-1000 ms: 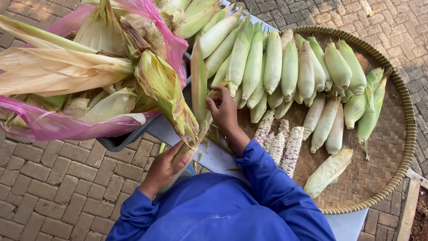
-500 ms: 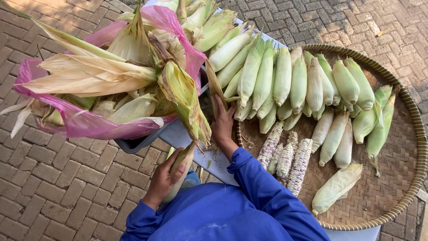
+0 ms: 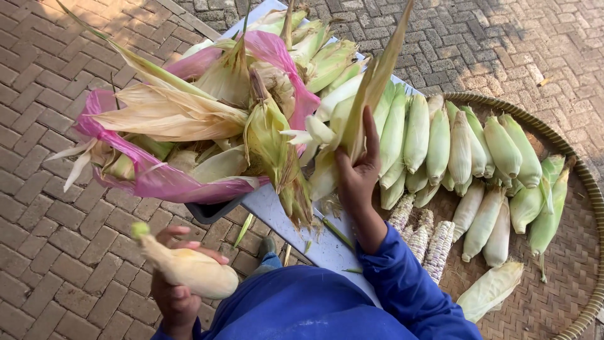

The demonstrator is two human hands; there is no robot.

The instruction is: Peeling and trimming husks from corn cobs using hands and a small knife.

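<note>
A bin (image 3: 211,213) heaped with husks (image 3: 170,116) stands on the paved floor (image 3: 56,252) at the left. To its right a woven tray (image 3: 582,182) carries rows of corn ears (image 3: 440,135) across its far half, three bare cobs (image 3: 421,236) at its near left edge and one ear (image 3: 491,289) near its front rim.

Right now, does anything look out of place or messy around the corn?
Yes. Husk scraps litter the white board by the right hand. One cob lies apart from the rows on the woven tray. The left hand holds a peeled cob.
</note>
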